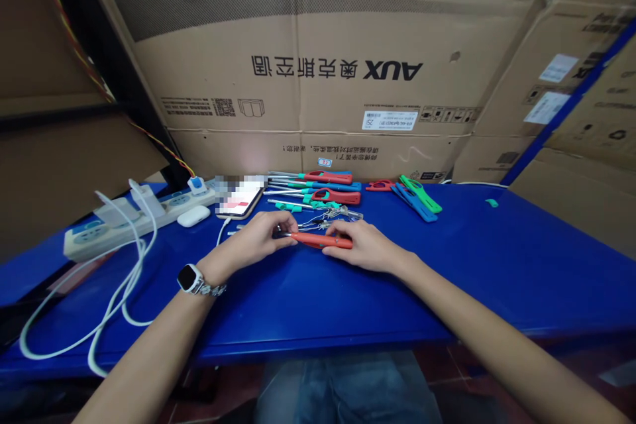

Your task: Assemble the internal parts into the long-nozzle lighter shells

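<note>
Both hands meet over a blue table (pixel 497 265) on a long red lighter-like tool (pixel 318 240) with a metal tube. My left hand (pixel 258 238), with a smartwatch (pixel 191 277) on its wrist, pinches the tool's metal end. My right hand (pixel 360 245) grips the red handle from the right. Just behind the hands lie small metal parts (pixel 332 214) and a row of similar red, blue and green tools (pixel 322 189).
A phone (pixel 241 200) on a white cable lies at the back left, next to a white earbud case (pixel 193 215) and a power strip (pixel 124 220) with chargers. Loose red, green and blue handle shells (pixel 412 195) lie at the back right. Cardboard boxes (pixel 318 66) wall the table.
</note>
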The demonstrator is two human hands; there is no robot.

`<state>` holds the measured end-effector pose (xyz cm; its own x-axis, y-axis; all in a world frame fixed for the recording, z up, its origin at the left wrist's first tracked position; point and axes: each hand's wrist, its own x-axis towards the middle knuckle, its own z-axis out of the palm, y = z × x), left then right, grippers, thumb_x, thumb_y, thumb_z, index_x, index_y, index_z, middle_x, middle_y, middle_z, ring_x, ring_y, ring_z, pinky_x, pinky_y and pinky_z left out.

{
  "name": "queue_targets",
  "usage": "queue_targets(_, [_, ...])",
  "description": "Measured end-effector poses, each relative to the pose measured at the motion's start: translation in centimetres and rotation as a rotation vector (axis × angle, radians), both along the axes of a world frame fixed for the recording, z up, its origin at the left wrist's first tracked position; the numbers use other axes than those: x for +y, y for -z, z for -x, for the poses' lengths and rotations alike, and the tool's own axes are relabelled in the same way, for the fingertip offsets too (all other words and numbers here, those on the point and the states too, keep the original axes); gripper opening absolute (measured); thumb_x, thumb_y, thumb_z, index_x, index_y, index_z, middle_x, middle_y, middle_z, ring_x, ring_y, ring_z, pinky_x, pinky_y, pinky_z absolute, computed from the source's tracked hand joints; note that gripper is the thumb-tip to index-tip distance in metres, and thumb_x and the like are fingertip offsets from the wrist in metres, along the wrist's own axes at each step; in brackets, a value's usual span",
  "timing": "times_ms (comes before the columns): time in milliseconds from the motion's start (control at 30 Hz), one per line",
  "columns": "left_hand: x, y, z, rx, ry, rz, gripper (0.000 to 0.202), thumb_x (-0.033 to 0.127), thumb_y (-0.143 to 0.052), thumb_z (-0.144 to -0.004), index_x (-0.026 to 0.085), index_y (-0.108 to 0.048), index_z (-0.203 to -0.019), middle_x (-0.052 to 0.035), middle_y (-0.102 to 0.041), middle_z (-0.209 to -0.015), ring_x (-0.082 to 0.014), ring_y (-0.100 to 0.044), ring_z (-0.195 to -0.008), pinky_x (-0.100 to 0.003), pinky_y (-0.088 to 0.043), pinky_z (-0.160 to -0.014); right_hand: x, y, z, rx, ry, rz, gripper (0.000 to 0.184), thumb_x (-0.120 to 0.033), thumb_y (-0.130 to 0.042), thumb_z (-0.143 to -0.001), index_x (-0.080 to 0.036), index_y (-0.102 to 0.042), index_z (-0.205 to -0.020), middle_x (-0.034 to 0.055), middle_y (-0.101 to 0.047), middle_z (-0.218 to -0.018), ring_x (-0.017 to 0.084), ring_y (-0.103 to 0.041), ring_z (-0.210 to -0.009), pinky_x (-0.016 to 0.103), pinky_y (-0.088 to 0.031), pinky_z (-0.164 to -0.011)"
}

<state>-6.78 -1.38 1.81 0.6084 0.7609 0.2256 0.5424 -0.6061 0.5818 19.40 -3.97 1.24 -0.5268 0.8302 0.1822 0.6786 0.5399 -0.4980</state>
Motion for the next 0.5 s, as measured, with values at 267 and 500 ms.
queue_targets(267, [0.0,-0.4,-0.1,0.030,0.013,-0.231,0.015,0.034,-0.062,-0.090,0.020,-0.064,-0.092,-0.0044,-0.068,-0.093,-0.0212,-0.062,-0.087,-0.035,-0.045,-0.083,-0.8,-0.1,0.1,-0.022,-0.008,-0.098,0.027,-0.041,-0.056,-0.093,-0.027,-0.074,-0.106,0.0017,-0.074,-0.081,0.018,-0.063,-0.069,0.027,-0.035,-0.062])
queue_targets(500, [-1.1,-1.2,-1.5,-0.125,-0.281,-0.583,0.017,0.029,-0.063,-0.090,0.020,-0.061,-0.105,-0.0096,-0.063,-0.120,-0.0269,-0.054,-0.115,-0.043,-0.039,-0.099,-0.3,0.5,0.8,0.324,0.150,0.092,0.037,-0.046,-0.052,-0.093,-0.017,-0.071,-0.082,0.0018,-0.069,-0.067,0.013,-0.056,-0.051,0.025,-0.040,-0.054])
